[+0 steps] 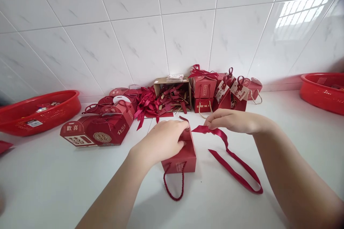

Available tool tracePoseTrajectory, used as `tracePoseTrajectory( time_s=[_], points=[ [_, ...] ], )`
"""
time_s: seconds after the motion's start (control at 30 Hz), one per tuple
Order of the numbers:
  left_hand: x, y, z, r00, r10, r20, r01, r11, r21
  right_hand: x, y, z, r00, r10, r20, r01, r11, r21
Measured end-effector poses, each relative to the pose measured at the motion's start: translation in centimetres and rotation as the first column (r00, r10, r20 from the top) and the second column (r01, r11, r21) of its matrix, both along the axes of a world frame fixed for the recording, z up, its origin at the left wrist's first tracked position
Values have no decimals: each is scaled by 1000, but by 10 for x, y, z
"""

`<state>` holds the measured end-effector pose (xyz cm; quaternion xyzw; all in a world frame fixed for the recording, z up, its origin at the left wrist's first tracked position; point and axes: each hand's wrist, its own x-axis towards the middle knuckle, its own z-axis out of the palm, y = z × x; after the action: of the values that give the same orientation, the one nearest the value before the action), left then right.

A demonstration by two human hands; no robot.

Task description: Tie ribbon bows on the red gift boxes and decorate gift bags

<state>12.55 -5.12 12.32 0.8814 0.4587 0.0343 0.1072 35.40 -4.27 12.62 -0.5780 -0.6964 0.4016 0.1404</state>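
A small open red gift box [189, 163] stands on the white table in front of me, its twisted rope handle [173, 199] hanging down the near side. My left hand [168, 136] reaches over the box and grips it, with the thumb inside; the other fingertips are partly hidden. Just right of the box, my right hand [224, 120] pinches a dark red satin ribbon [243, 164] near one end. The short end points left toward the box, while the rest loops down onto the table.
Finished-looking red boxes [102, 125] stand at left. A cardboard box [172, 80] of red strips sits by the tiled wall, beside a ribbon pile [149, 103]. More red gift boxes [205, 87] are right of it. Red plastic baskets [64, 105] flank both sides.
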Motion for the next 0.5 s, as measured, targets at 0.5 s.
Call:
tracePoseTrajectory(
  time_s=[0.5],
  points=[
    [-1, -2, 0, 998, 0, 57, -1, 1000, 16, -15, 2, -12, 995, 87, -50, -85, 996, 37]
  ],
)
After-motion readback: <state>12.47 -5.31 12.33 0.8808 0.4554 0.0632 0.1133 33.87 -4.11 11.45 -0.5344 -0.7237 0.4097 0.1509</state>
